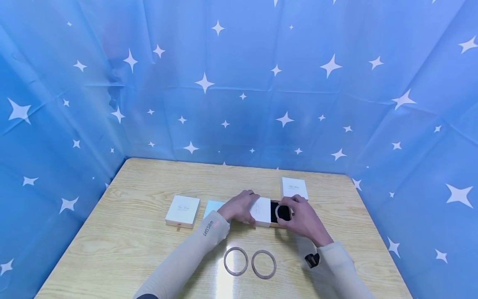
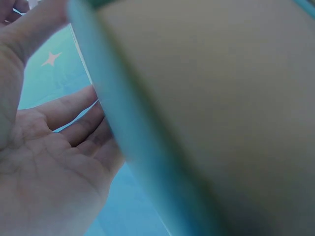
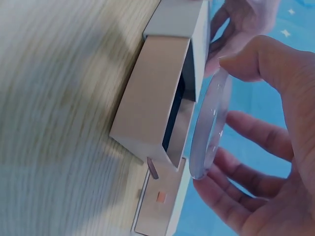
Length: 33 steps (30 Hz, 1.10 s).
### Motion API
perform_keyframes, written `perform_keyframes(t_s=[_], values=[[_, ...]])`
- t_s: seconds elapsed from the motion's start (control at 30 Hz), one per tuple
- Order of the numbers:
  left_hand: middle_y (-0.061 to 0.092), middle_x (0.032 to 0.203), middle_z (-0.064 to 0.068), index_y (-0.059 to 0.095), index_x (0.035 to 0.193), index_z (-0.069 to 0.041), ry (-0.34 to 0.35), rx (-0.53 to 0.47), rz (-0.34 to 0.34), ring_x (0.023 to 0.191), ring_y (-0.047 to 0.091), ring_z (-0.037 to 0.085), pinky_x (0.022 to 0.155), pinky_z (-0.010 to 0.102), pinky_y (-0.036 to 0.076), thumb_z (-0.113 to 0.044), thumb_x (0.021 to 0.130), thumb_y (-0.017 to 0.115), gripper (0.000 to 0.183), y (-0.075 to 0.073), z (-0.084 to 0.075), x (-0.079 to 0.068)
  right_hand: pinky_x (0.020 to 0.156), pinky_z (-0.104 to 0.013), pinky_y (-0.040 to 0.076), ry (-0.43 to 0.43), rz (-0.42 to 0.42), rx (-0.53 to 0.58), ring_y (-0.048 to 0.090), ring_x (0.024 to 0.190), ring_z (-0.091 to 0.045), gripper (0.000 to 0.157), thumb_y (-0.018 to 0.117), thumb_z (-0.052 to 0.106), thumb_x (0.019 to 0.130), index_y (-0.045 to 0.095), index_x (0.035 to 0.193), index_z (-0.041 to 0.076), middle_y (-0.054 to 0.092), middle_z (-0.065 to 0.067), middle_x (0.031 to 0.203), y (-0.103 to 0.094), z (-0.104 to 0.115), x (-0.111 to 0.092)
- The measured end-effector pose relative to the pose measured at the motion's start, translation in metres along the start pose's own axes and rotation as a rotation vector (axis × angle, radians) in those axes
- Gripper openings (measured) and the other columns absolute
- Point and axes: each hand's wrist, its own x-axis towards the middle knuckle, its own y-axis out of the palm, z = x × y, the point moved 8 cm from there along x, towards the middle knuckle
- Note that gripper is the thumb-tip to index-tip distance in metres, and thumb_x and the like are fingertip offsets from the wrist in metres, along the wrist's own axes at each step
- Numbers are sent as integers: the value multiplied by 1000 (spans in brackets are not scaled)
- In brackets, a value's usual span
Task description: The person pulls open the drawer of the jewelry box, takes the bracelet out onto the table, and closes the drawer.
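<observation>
My left hand (image 1: 240, 207) grips the white sleeve of a drawer-style gift box (image 1: 262, 212), thumb on the near side and fingers on the far side. The box's pinkish drawer (image 3: 147, 93), lined in black, is pulled partly out to the right. Over this drawer, my right hand (image 1: 298, 216) pinches a pale translucent bangle (image 3: 201, 147) by its rim, thumb at one side and fingertips at the other. Two similar bangles lie flat nearer the front, a left bangle (image 1: 225, 262) and a right bangle (image 1: 275, 264).
A closed white box (image 1: 183, 209) stands to the left, and another white box (image 1: 294, 188) behind my right hand. Partly behind my left arm sits a light blue item (image 1: 212, 206). A blue star-patterned curtain (image 1: 239, 104) hangs behind the wooden table (image 1: 123, 232).
</observation>
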Motion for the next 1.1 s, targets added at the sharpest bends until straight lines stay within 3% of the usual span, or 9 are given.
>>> perform_keyframes(t_s=[0.27,0.53,0.93,1.1], values=[[51,150,4,46,154,-16,-4,2,1,133,51,21,113,37,47,-35,65,97,104,0,0,0,83,-43,54,-11,-21,28,61,102,-26,47,88,28,75,75,119,17,63,-12,126,-7,10,-18],[47,154,6,43,156,-15,-19,-10,13,139,48,24,115,41,46,-34,68,95,104,1,1,1,71,-27,48,-65,3,41,55,86,-16,44,88,28,77,75,118,20,60,1,110,-7,19,-39],[49,152,6,44,155,-15,-3,-12,11,136,49,23,114,40,46,-33,67,96,104,2,0,1,79,-29,55,-133,38,-4,56,100,-9,48,91,26,69,75,114,23,58,10,111,8,25,-78],[48,153,6,44,156,-15,-12,-14,12,137,49,23,115,40,46,-33,68,96,103,2,1,1,78,-26,54,-204,32,-22,51,95,-4,50,92,26,61,75,108,25,57,11,105,12,32,-91]])
